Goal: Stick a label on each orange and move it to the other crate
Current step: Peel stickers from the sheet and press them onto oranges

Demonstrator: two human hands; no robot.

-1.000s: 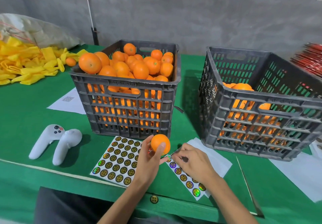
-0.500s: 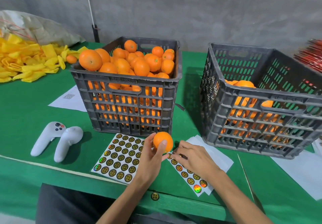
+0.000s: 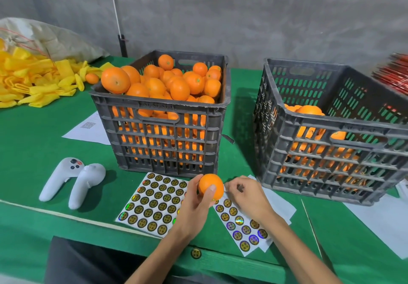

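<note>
My left hand [image 3: 194, 204] grips one orange [image 3: 210, 186] just above the label sheets, in front of the full crate. My right hand [image 3: 247, 194] is right beside that orange with its fingers curled toward it; whether a label sits between the fingertips is hidden. A full sheet of round gold labels [image 3: 154, 202] lies under my left hand, and a partly used sheet [image 3: 242, 228] lies under my right wrist. The left grey crate [image 3: 163, 118] is heaped with oranges. The right grey crate [image 3: 331, 133] holds a lower layer of oranges.
Two white handheld controllers [image 3: 72, 179] lie at the left on the green table [image 3: 33, 142]. Yellow foam nets [image 3: 33, 80] and a loose orange [image 3: 92, 78] are piled at the back left. White papers [image 3: 379, 219] lie at the right, red items [image 3: 395, 78] at the far right.
My right hand has lifted off the partly used sheet and come up beside the orange. My left hand has kept hold of the orange and raised it slightly.
</note>
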